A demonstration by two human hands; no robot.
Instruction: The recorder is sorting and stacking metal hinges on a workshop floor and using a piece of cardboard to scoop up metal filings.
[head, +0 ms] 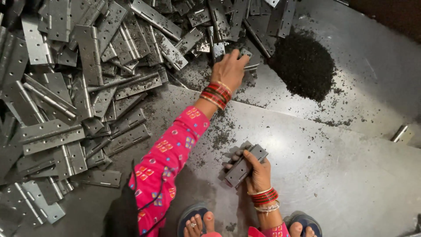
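The left hand [230, 70], in the upper centre of the frame, reaches to the near edge of a big heap of grey steel hinges [79, 87] that fills the upper left. Its fingers curl down over a small hinge piece [245, 53] at the edge of the heap; they touch it, but whether they have closed on it cannot be told from here. The right hand [256, 173], low and centre-right, is closed around a short stack of folded hinges [243, 166], thumb across the top leaf, fingers underneath.

To pick well here, it seems best to take a loose piece from the heap's fringe rather than one pinned under others, and to pinch it by its flat leaves so the knuckle does not swing. The held stack should stay squared so a further piece sits flush.

A mound of dark metal filings [302, 66] lies just right of the reaching hand, on the steel sheet floor [351, 175].
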